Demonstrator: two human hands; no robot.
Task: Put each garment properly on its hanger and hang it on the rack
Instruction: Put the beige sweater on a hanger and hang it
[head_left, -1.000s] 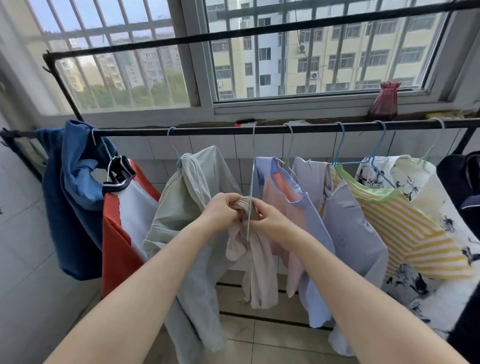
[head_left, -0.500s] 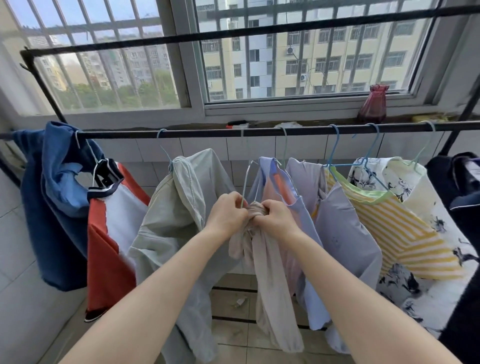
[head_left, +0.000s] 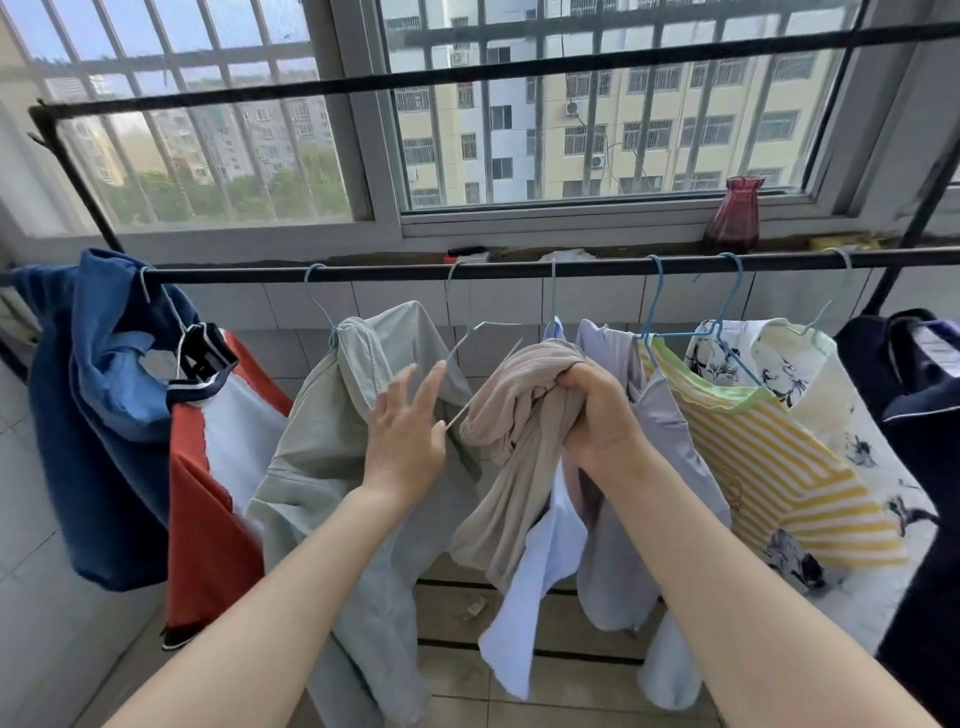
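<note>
Far left on the rack rail (head_left: 519, 270): blue top (head_left: 98, 415) bunched over its hook. Next right, red and white shirt (head_left: 218, 467) hanging from a pale hanger. Then grey-green shirt (head_left: 332, 467), draped long toward the near floor. Left hand (head_left: 405, 436) up in front of that shirt, fingers spread and straight, gripping nothing, fingertips just beside the bare arm of the wire hanger (head_left: 483, 332). Hanger hooked on the rail, tilted. Beige garment (head_left: 519, 452) bunched over the hanger's right side, trailing down. Right hand (head_left: 597, 415) curled tight round a fistful of the beige cloth near its top. Behind it, lilac shirt (head_left: 670, 467). Further right, yellow striped top (head_left: 769, 457) on a blue hanger (head_left: 691, 332), then floral shirt (head_left: 852, 441), then dark garment (head_left: 924, 415) at the far right edge. Red vase (head_left: 733, 215) on the window sill beyond.
</note>
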